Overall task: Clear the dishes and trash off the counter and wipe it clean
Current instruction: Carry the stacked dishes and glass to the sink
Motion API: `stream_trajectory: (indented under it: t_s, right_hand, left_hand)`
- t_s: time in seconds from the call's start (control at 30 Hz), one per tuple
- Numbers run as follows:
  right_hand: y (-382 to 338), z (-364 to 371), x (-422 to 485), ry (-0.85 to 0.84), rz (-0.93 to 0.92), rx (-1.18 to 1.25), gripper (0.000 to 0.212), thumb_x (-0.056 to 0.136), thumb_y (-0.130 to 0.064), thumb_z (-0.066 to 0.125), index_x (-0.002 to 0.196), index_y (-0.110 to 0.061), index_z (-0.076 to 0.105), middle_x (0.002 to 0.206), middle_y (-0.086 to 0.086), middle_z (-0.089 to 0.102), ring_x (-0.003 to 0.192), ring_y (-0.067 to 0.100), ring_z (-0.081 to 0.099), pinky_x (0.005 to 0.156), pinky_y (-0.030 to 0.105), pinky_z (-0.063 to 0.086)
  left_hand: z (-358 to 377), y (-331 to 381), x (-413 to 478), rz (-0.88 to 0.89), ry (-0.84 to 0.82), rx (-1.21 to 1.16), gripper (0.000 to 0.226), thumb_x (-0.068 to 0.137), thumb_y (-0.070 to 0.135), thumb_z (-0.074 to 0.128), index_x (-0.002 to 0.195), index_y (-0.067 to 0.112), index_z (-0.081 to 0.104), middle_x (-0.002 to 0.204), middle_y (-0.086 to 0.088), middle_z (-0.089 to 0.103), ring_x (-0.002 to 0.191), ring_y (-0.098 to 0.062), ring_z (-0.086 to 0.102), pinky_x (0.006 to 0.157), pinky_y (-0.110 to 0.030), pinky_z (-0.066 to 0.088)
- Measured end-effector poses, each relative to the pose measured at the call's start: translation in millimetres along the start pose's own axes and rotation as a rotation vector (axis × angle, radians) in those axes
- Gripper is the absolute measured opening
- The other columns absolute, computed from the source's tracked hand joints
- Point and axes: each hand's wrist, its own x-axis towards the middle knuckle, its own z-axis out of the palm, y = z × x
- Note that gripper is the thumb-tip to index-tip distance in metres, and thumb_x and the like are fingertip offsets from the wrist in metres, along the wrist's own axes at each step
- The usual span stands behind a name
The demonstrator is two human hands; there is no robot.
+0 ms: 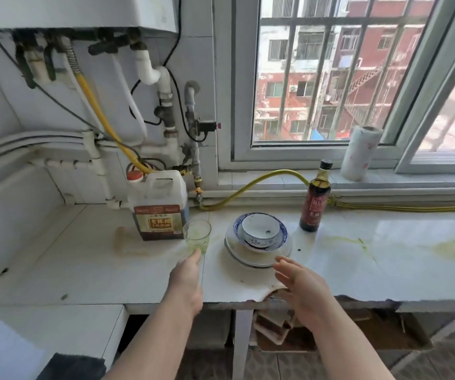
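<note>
Hands were nearest to me, both held out over the front of the counter (pixel 84 264). The left hand (pixel 186 275) lay stretched toward the glass (pixel 196 235), to the left of the stack of dishes (pixel 259 248). Its grip was apart and its fingers straight, with the fingertips right at the foot of the glass. Whether they touched it I could not tell. The right hand (pixel 300 286) hovered just in front of the stack and a little to its right. Its grip was apart as well, fingers straight, holding nothing.

The stack stood on the counter with white plates (pixel 259 257) at the bottom and a blue-rimmed plate (pixel 282 237) on them. A white bowl (pixel 260 227) sat on top, with a dark speck inside. The glass stood upright just left of the stack, tinted green. Right of the stack a yellow-green smear (pixel 358 241) ran across the counter, and well to its left there was a brownish stain (pixel 119 239).

Behind the glass, left of the stack, a plastic jug (pixel 158 207) with an orange cap stood near the wall. Behind the stack to the right, a dark bottle (pixel 315 198) stood upright. A yellow hose (pixel 251 186) ran along the wall behind the stack. Farther back and to the right, a roll of paper towel (pixel 359 152) stood on the window sill (pixel 399 179).
</note>
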Motion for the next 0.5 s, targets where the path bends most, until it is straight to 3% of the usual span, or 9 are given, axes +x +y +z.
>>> stream_trajectory:
  t_s: [0.03,0.13,0.17,0.27,0.33,0.5]
  right_hand:
    - [-6,-3,11,0.008,-0.006,0.013,0.021,0.095,-0.014,0.055,0.114,-0.018,0.063,0.124,0.003,0.06,0.118,0.018,0.051,0.098,0.04,0.039]
    - [-21,-14,50,-0.005,0.002,0.028,0.026,0.094,-0.014,0.056,0.119,-0.015,0.062,0.126,0.004,0.059,0.118,0.019,0.05,0.103,0.042,0.038]
    - [-25,-14,58,-0.01,0.004,0.029,0.025,0.094,-0.014,0.056,0.119,-0.015,0.062,0.127,0.004,0.059,0.117,0.019,0.05,0.102,0.041,0.038]
    - [-48,-21,92,-0.063,0.021,-0.001,0.016,0.095,-0.013,0.055,0.105,-0.02,0.064,0.124,0.003,0.058,0.117,0.019,0.049,0.096,0.037,0.038]
    - [-65,-26,116,-0.07,0.019,-0.015,0.017,0.095,-0.013,0.054,0.108,-0.019,0.063,0.123,0.003,0.058,0.118,0.018,0.049,0.094,0.036,0.037]
    - [-92,-39,164,-0.087,0.025,-0.035,0.029,0.096,-0.008,0.051,0.124,-0.01,0.058,0.102,-0.001,0.061,0.108,0.018,0.052,0.089,0.034,0.04]
  left_hand:
    - [7,3,9,0.015,0.013,0.029,0.046,0.101,0.02,0.043,0.144,0.004,0.035,0.116,-0.002,0.058,0.089,-0.014,0.052,0.104,-0.038,0.031]
    - [24,5,49,0.079,0.056,0.138,0.044,0.097,0.017,0.053,0.139,0.009,0.042,0.127,-0.007,0.054,0.113,-0.021,0.049,0.105,-0.038,0.03]
    - [25,6,60,0.094,0.069,0.175,0.046,0.094,0.019,0.057,0.137,0.011,0.044,0.127,-0.006,0.053,0.113,-0.02,0.047,0.105,-0.038,0.03]
    - [37,7,106,0.163,0.157,0.31,0.07,0.071,0.037,0.073,0.133,0.019,0.047,0.127,-0.006,0.056,0.112,-0.025,0.054,0.102,-0.041,0.042]
    - [43,7,139,0.205,0.253,0.442,0.082,0.057,0.047,0.073,0.13,0.021,0.047,0.125,-0.009,0.057,0.111,-0.031,0.055,0.098,-0.047,0.047]
    - [72,15,151,0.244,0.452,0.773,0.081,0.075,0.032,0.075,0.143,0.015,0.035,0.144,-0.012,0.038,0.132,-0.034,0.035,0.104,-0.046,0.037]
